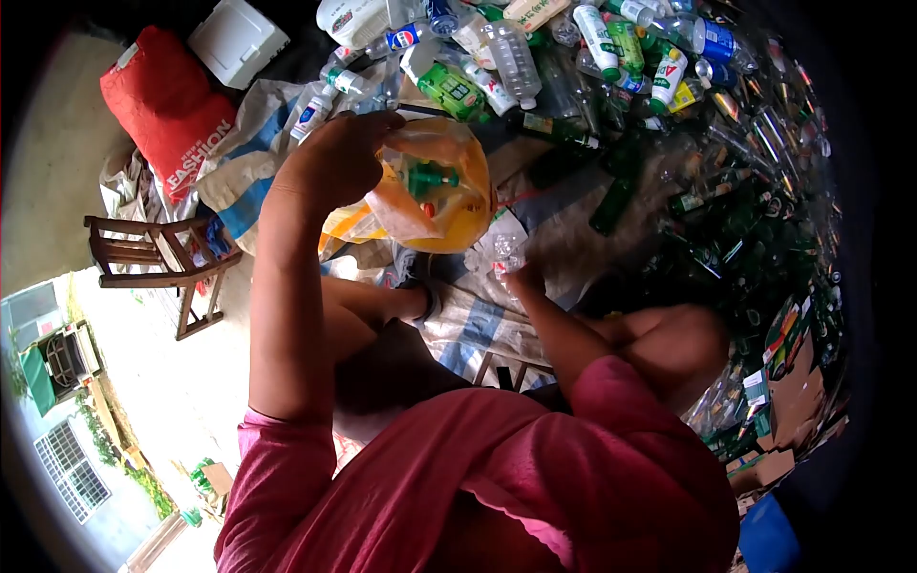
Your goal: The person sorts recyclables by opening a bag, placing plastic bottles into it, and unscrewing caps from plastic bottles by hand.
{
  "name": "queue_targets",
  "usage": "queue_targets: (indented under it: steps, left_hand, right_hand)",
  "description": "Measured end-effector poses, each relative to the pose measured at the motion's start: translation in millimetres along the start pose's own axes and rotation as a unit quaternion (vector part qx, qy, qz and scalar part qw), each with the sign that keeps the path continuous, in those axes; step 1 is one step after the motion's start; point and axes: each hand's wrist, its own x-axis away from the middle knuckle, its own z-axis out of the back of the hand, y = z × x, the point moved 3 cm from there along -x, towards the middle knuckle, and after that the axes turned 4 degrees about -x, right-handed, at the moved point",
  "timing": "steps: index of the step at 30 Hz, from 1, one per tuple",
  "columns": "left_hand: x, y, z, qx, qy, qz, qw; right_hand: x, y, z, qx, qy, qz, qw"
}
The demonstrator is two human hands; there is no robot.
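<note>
My left hand point(344, 162) is closed on the rim of a yellow-orange plastic bag point(468, 215), with the mouth facing up toward me. Inside the bag shows something green point(427, 179), perhaps a bottle, and a small red spot. Lower and to the right, my right hand point(525, 282) is closed around one end of a clear plastic bottle point(504, 239). That bottle is beside the bag, just above the blue-and-white striped sheet point(468, 334). The fingertips of my right hand are partly hidden.
A heap of plastic bottles point(516, 62) lies ahead, with dark green glass bottles point(726, 234) to the right. On the left stand a wooden chair point(162, 253), a red sack point(167, 110) and a white foam box point(237, 43). Cardboard point(798, 406) lies at the lower right.
</note>
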Motion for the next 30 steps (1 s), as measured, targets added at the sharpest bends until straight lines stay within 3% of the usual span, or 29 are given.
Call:
queue_targets:
  steps: [1,5,8,10,11,13,15,17,19,21,23,26,30]
  left_hand:
    - [-1,-2,-4,-0.006,0.007,-0.018,1.0]
    - [0,-1,-1,0.002,-0.002,-0.025,1.0]
    - [-2,-12,-5,-0.016,0.025,-0.073,0.997]
    - [-1,-18,-4,-0.011,0.036,-0.078,0.996]
    - [1,-21,-3,-0.006,0.037,-0.083,0.996]
    - [11,-18,8,0.028,0.049,-0.055,0.997]
    - [12,-22,12,0.056,0.048,-0.026,0.997]
    - [-9,-40,0,0.008,0.158,-0.12,0.98]
    - [1,-21,20,0.048,0.227,-0.038,0.972]
    - [-4,-22,25,0.071,0.278,-0.064,0.956]
    - [5,-11,42,0.055,0.444,-0.057,0.892]
    - [14,6,55,0.137,0.48,-0.041,0.866]
    - [15,23,38,0.137,0.458,-0.115,0.87]
  right_hand:
    - [-6,3,-7,0.006,-0.043,0.014,0.999]
    - [-17,-4,-8,-0.03,-0.05,0.042,0.997]
    - [-29,-13,14,-0.128,0.034,0.072,0.989]
    - [-38,-22,39,-0.325,0.116,0.151,0.927]
    - [-42,-23,50,-0.325,0.121,0.158,0.924]
    - [4,-61,123,-0.557,0.075,0.115,0.819]
    - [-5,-69,161,-0.578,0.088,0.108,0.804]
    - [10,-93,213,-0.596,0.068,0.094,0.795]
    - [19,-120,269,-0.584,0.067,0.158,0.793]
    - [55,-150,331,-0.568,0.014,0.222,0.793]
    - [81,-167,381,-0.522,-0.011,0.258,0.813]
    - [121,-172,433,-0.481,-0.063,0.271,0.832]
    - [145,-156,456,-0.484,-0.016,0.335,0.808]
